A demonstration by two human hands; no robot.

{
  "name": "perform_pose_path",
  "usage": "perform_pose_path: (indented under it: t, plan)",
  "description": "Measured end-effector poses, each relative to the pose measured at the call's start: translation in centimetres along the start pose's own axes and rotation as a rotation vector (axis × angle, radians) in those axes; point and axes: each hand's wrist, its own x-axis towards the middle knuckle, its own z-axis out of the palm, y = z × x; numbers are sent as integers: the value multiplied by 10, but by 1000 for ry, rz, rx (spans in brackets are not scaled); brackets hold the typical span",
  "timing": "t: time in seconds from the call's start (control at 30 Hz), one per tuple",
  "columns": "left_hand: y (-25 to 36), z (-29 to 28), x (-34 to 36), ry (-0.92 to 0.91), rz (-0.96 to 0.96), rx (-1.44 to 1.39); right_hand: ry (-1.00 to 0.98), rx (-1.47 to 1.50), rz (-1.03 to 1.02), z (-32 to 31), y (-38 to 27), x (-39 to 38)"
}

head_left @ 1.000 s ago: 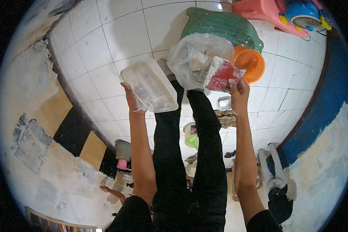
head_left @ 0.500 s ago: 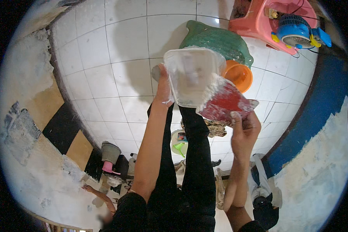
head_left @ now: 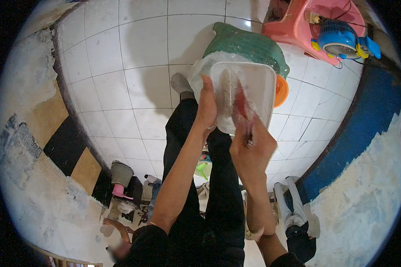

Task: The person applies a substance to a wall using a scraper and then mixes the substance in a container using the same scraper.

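Note:
My left hand (head_left: 206,107) grips the left side of a white rectangular plastic tub (head_left: 263,89), thumb up along the rim. My right hand (head_left: 255,141) is closed on a red flat scraper (head_left: 240,102), blurred by motion. The scraper's blade is turned nearly edge-on and dips into the tub, smeared with white paste. A whitish strip of paste shows beside the blade. Cloudy plastic film (head_left: 195,73) sticks out behind the tub's left side. Where my left fingers go under the tub is hidden.
A green sack (head_left: 247,44) lies beyond the tub, with an orange bucket (head_left: 281,91) partly behind it. At far right is a pink plastic chair (head_left: 286,27) bearing a blue fan (head_left: 341,42). Other people work near the left wall (head_left: 122,233) and by the right wall (head_left: 294,218).
The scraper has moved left from the tub's right corner into it and turned edge-on. The tub and my left hand have shifted right, covering more of the orange bucket.

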Motion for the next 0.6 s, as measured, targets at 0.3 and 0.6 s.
perform_pose_path:
  t: [0.3, 0.6]
  plan:
    - [-5, -6, 3, -15, 82, 53, -27, 42, 1, -7, -6, 6]
    - [-4, -2, -2, 69, 121, 61, -112, 68, 12, -1, -3, 10]
